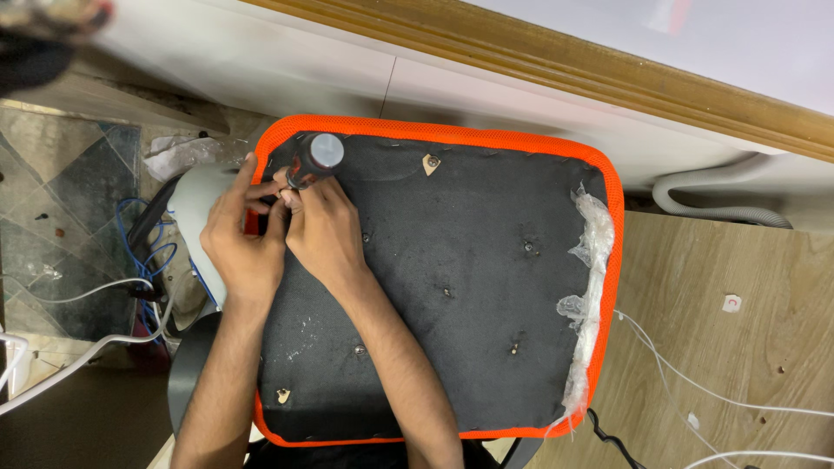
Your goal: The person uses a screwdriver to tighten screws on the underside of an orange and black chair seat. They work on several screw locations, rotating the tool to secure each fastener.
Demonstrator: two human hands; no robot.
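My left hand [239, 247] and right hand [321, 230] together, clamped on screwdriver [314, 159] at upper left corner of upturned seat cushion [452, 260]. Driving corner screw, I judge; next needs steady downward pressure.

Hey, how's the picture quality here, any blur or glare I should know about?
Head view: evenly lit and mostly sharp on the seat base and both hands; the top-left corner is blurred; the screwdriver cap catches a bright glare; the plastic wrap glints; shadows are soft.
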